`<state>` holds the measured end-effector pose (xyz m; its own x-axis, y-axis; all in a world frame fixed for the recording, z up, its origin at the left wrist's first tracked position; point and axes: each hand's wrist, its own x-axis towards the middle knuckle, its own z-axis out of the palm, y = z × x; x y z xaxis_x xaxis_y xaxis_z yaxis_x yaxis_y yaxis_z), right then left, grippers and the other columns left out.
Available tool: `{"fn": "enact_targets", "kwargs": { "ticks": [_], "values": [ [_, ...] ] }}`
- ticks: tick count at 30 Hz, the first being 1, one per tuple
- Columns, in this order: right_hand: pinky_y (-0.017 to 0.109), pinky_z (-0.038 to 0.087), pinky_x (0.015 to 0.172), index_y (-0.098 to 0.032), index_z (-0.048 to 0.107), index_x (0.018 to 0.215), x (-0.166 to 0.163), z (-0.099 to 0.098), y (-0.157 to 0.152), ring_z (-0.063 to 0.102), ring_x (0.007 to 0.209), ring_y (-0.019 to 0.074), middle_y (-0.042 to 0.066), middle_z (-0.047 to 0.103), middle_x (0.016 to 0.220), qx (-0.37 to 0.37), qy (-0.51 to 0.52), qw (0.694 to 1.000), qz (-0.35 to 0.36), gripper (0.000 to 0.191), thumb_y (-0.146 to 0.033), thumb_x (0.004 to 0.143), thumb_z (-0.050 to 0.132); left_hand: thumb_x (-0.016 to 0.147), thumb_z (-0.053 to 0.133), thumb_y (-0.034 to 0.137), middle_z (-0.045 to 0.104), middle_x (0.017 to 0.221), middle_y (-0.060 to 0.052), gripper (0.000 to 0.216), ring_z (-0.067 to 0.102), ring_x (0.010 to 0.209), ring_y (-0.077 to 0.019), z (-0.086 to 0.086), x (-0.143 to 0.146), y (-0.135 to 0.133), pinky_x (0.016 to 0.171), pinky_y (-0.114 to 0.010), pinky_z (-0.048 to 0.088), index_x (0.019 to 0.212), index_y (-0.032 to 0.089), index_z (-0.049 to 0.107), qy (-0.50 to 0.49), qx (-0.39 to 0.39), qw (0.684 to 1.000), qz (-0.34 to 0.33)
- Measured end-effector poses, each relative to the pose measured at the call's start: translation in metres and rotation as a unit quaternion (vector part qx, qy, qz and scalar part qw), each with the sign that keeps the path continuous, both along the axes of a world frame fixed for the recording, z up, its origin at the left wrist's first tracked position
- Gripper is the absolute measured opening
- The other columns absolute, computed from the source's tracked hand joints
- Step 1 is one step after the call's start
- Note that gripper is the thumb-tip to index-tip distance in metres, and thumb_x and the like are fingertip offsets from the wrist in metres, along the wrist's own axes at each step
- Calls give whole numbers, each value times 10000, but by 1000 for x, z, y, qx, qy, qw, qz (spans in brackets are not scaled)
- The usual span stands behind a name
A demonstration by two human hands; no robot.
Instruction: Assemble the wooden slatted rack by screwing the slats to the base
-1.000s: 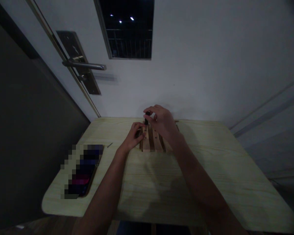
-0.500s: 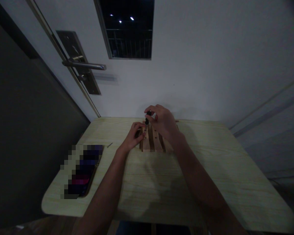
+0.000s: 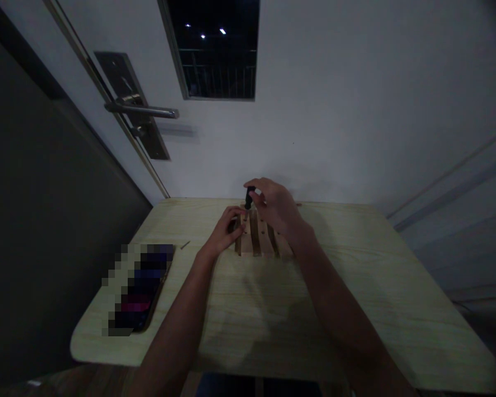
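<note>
A small slatted wooden piece (image 3: 256, 242) lies on the pale wooden table (image 3: 273, 309) near its far edge. My right hand (image 3: 275, 207) is closed around the black handle of a small screwdriver (image 3: 248, 197), held upright over the piece's left slat. At the piece's left edge rests my left hand (image 3: 225, 231), fingers curled against the slat; what it pinches is too small to make out. The light is dim.
A blurred-out dark flat object (image 3: 138, 289) lies at the table's left front. A small screw (image 3: 185, 245) lies left of my left hand. A door with a metal lever handle (image 3: 143, 111) stands at the left, a white wall behind the table.
The fingers of my right hand have shifted slightly around the screwdriver handle. My left hand and the wooden piece have stayed put.
</note>
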<state>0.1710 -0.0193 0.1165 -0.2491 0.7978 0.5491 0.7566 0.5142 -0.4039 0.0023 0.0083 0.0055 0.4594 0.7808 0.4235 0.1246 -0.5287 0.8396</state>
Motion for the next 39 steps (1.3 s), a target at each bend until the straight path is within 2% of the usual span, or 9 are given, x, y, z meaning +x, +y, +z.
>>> {"fn": "enact_targets", "kwargs": {
  "ticks": [3, 8, 12, 16, 20, 24, 31, 39],
  "values": [
    [272, 425, 681, -203, 599, 1066, 0, 4, -3, 576, 719, 142, 49, 655, 941, -22, 1, 1000, -18, 232, -211, 873, 471, 834, 545, 318, 456, 1188, -78, 254, 463, 1153, -222, -1, 0, 0, 992, -408, 412, 1071, 229, 526, -1, -11, 1000, 0],
    [259, 413, 653, -194, 625, 934, -2, 4, -2, 572, 693, 138, 30, 663, 817, -15, 22, 999, -24, 134, -247, 854, 531, 842, 536, 327, 452, 1188, -77, 249, 460, 1148, -217, 1, 0, -1, 986, -390, 415, 1069, 227, 520, 2, -13, 1000, -2],
    [268, 438, 727, -165, 627, 985, -1, 1, 1, 586, 732, 135, 58, 676, 917, -2, 24, 999, 23, 179, -199, 863, 500, 841, 538, 340, 449, 1198, -79, 262, 452, 1159, -221, 1, 0, -1, 997, -393, 403, 1073, 221, 513, 7, -10, 1000, -6],
    [283, 452, 765, -161, 628, 1005, -1, 1, 1, 597, 764, 142, 76, 665, 991, 3, 31, 999, 16, 227, -129, 846, 469, 846, 529, 353, 434, 1215, -81, 277, 450, 1167, -225, 0, -1, -1, 990, -399, 412, 1092, 227, 505, 3, -16, 1000, -9],
    [280, 464, 746, -180, 624, 984, -3, 3, 0, 599, 751, 139, 53, 666, 973, -18, 42, 999, 20, 234, -114, 833, 458, 846, 529, 354, 442, 1208, -81, 273, 451, 1163, -225, 0, -1, -1, 989, -402, 412, 1089, 230, 509, 2, -19, 1000, -12],
    [263, 454, 723, -201, 604, 1045, -4, 4, -2, 588, 742, 127, 39, 656, 998, -14, 42, 999, 31, 270, -107, 831, 467, 836, 542, 352, 454, 1188, -75, 277, 455, 1149, -219, 0, 0, -1, 988, -385, 408, 1083, 230, 512, -2, -8, 1000, -4],
    [267, 438, 690, -149, 639, 890, -6, 0, 2, 582, 717, 140, 68, 656, 881, 15, 24, 999, -21, 108, -158, 814, 563, 844, 535, 335, 452, 1158, -72, 243, 459, 1121, -207, 1, 0, -1, 983, -376, 414, 1057, 222, 511, 8, -17, 1000, -2],
    [280, 461, 709, -156, 637, 972, -7, 3, -1, 597, 717, 146, 78, 669, 930, -14, 34, 999, 3, 213, -118, 825, 488, 840, 537, 336, 454, 1184, -76, 262, 455, 1143, -215, 1, 0, 0, 991, -390, 403, 1075, 225, 512, 6, -12, 1000, -4]
  ]
}}
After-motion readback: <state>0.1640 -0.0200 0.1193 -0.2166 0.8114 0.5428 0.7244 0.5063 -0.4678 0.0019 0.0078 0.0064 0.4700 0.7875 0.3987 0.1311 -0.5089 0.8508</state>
